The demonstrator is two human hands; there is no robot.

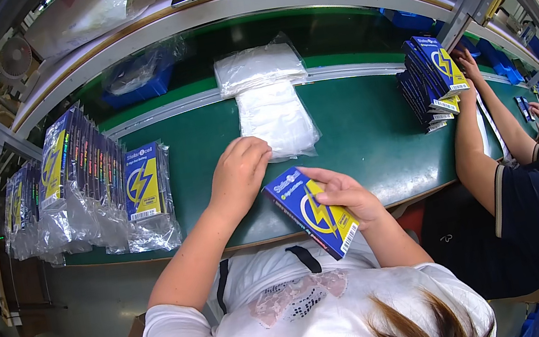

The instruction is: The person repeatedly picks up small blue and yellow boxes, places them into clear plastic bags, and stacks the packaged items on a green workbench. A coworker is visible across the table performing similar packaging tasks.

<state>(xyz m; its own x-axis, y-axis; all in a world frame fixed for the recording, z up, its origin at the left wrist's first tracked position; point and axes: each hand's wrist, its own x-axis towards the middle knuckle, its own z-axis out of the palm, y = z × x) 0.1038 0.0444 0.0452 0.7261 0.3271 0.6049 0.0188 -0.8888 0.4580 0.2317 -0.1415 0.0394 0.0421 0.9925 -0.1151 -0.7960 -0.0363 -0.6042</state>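
Note:
My right hand (341,196) holds a flat blue and yellow box (310,213) with a lightning mark, tilted over the near edge of the green bench (369,131). My left hand (239,171) rests with bent fingers on the near end of a stack of clear plastic bags (276,119) in the middle of the bench. Whether its fingers pinch a bag is hidden.
Several bagged boxes (85,183) stand in a row on the left. A co-worker on the right has a hand (467,64) on a pile of the same boxes (432,83). A second bag stack (258,68) lies farther back, and a blue bin (139,80) sits under the shelf.

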